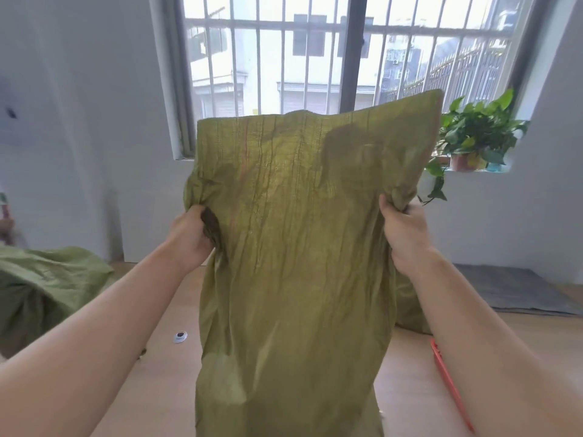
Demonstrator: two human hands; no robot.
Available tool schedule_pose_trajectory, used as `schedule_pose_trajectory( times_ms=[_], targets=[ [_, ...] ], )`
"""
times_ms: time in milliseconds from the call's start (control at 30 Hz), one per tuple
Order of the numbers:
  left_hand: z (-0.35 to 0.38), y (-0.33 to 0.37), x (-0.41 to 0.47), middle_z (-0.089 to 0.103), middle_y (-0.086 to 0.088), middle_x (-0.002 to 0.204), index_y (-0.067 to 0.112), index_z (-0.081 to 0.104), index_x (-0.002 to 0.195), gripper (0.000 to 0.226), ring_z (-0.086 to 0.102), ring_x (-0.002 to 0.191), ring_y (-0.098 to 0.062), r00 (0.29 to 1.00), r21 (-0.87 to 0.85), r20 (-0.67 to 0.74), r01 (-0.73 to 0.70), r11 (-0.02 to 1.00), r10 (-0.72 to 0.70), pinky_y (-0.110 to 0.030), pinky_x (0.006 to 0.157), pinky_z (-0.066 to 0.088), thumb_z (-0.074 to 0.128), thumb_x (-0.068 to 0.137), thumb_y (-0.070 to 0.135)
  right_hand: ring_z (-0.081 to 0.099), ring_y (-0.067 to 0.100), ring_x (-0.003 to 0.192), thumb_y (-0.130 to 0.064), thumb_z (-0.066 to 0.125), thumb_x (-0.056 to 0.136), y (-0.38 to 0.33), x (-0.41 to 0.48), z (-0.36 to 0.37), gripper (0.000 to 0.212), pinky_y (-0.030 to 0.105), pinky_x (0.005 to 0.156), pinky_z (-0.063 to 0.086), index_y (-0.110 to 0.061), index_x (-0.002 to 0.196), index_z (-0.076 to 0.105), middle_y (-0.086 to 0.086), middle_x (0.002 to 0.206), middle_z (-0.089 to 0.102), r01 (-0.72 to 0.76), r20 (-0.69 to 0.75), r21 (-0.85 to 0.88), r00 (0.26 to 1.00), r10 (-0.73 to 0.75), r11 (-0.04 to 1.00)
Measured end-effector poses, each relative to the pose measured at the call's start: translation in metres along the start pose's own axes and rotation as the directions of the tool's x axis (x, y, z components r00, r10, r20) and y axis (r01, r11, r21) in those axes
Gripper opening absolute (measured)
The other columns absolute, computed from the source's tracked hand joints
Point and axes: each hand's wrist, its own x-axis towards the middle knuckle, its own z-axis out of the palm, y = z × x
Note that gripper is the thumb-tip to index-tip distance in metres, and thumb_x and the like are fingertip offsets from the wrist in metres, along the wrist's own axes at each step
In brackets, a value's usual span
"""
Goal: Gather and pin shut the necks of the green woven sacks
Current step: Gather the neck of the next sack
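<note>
1. Head view: a person holds a green sack (293, 247) upright in the middle of the scene with both bare arms stretched forward.
2. The left hand (192, 234) grips the sack's left edge, its fingers curled into a dark bunch of gathered cloth.
3. The right hand (403, 234) grips the sack's right edge at about the same height, its fingers closed round a twisted fold of cloth.
4. The sack is stretched wide between the two hands, and its cloth is creased in long vertical lines.
5. Its top edge stands above the hands in front of the window (315, 58); the right top corner is higher than the left.
6. Daylight shines through the cloth, and a darker patch shows in the upper right part of the sack.
7. The lower part of the sack hangs down between the forearms and runs out of view at the near edge.
8. A second green sack (47, 288) lies crumpled on the left, well apart from the held one.
9. More green cloth (410, 310) shows just behind the right forearm, partly hidden by the held sack.
10. All of this is over a pale wooden surface (151, 373); whether it is a desk or a floor is unclear.
11. A small white round object (180, 336) with a dark centre lies on that surface, near the sack's left side.
12. A long red item (451, 389) lies on the surface at the near right, beside the right forearm.
13. A grey mat (511, 288) lies at the far right, against the white wall.
14. A leafy potted plant (473, 137) stands on the window sill at the far right, beyond the sack's raised corner.
</note>
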Motion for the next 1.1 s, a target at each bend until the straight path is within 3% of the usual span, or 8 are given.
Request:
schedule_pose_trajectory(
  times_ms=[133,300,400,567,667,833,967,1100],
  targets=[
    [0.0,0.002,-0.009,0.071,-0.01,0.13,0.009,0.061,0.135,0.036,0.069,0.117,-0.024,0.995,-0.17,0.097,0.034,0.985,-0.018,-0.044,0.105,0.053,0.047,0.106,0.026,0.067,0.007,0.106,-0.043,0.071,0.096,-0.005,-0.005,0.002,0.038,0.029,0.088,0.053,-0.027,0.129,0.062,-0.013,0.11,0.073,-0.022,-0.005,0.035,1.0,0.022,0.999],
    [-0.006,0.01,-0.017,0.072,-0.003,0.13,0.013,0.059,0.14,0.055,0.07,0.116,-0.018,0.989,-0.078,0.146,-0.027,0.997,0.039,-0.043,0.107,0.053,0.077,0.092,0.032,0.07,0.011,0.106,-0.059,0.074,0.087,-0.021,-0.007,0.001,0.038,0.036,0.095,0.054,-0.03,0.11,0.071,-0.011,0.107,0.077,-0.048,0.027,0.094,0.999,0.045,0.994],
    [-0.004,0.012,-0.016,0.074,-0.006,0.123,0.011,0.061,0.135,0.038,0.073,0.108,-0.02,0.996,-0.099,0.084,-0.022,0.995,0.03,-0.042,0.091,0.059,0.066,0.101,0.027,0.071,0.011,0.101,-0.046,0.064,0.1,-0.024,-0.005,0.003,0.018,0.039,0.098,0.057,-0.029,0.1,0.071,-0.01,0.103,0.076,-0.031,-0.031,0.081,0.999,0.033,0.996],
    [0.005,0.009,-0.019,0.073,-0.005,0.123,0.014,0.057,0.142,0.046,0.072,0.107,-0.021,0.999,-0.112,0.043,-0.012,0.994,0.016,-0.046,0.092,0.058,0.061,0.103,0.038,0.067,0.008,0.103,-0.037,0.049,0.109,-0.019,-0.004,0.008,0.017,0.036,0.099,0.055,-0.031,0.11,0.065,-0.012,0.109,0.07,-0.015,-0.118,0.107,0.993,0.028,0.994],
    [0.012,0.005,-0.024,0.074,-0.005,0.12,0.015,0.06,0.138,0.048,0.072,0.105,-0.023,1.0,-0.056,0.019,0.009,0.998,-0.008,-0.044,0.083,0.059,0.059,0.102,0.046,0.063,0.013,0.115,-0.04,0.046,0.11,-0.015,-0.006,0.011,0.032,0.035,0.101,0.051,-0.026,0.135,0.059,-0.01,0.121,0.067,-0.018,-0.144,0.127,0.989,0.036,0.992],
    [0.023,-0.003,-0.026,0.07,-0.003,0.123,0.014,0.058,0.144,0.061,0.068,0.109,-0.025,0.999,-0.004,-0.049,0.013,1.0,-0.013,-0.047,0.094,0.058,0.055,0.101,0.058,0.068,0.016,0.112,-0.065,0.072,0.086,-0.013,-0.008,0.009,0.057,0.044,0.102,0.055,-0.028,0.127,0.062,-0.009,0.119,0.072,-0.131,-0.045,0.169,0.989,0.14,0.977],
    [0.029,-0.003,-0.028,0.068,-0.002,0.123,0.017,0.06,0.14,0.074,0.066,0.109,-0.026,0.991,0.006,-0.134,-0.01,1.0,0.01,-0.05,0.102,0.054,0.051,0.093,0.074,0.076,0.01,0.096,-0.031,0.097,0.067,-0.008,-0.007,0.003,0.054,0.034,0.084,0.061,-0.027,0.112,0.067,-0.011,0.103,0.079,-0.068,0.056,0.092,0.996,0.063,0.993],
    [0.028,-0.005,-0.033,0.076,-0.001,0.117,0.019,0.067,0.127,0.079,0.073,0.106,-0.022,0.996,0.045,0.053,-0.074,0.996,0.072,-0.043,0.091,0.059,0.084,0.066,0.067,0.072,0.013,0.106,-0.029,0.088,0.082,-0.002,-0.003,0.003,0.048,0.039,0.096,0.059,-0.023,0.124,0.065,-0.008,0.114,0.076,-0.018,0.029,0.009,0.999,0.018,1.0]
  ],
)
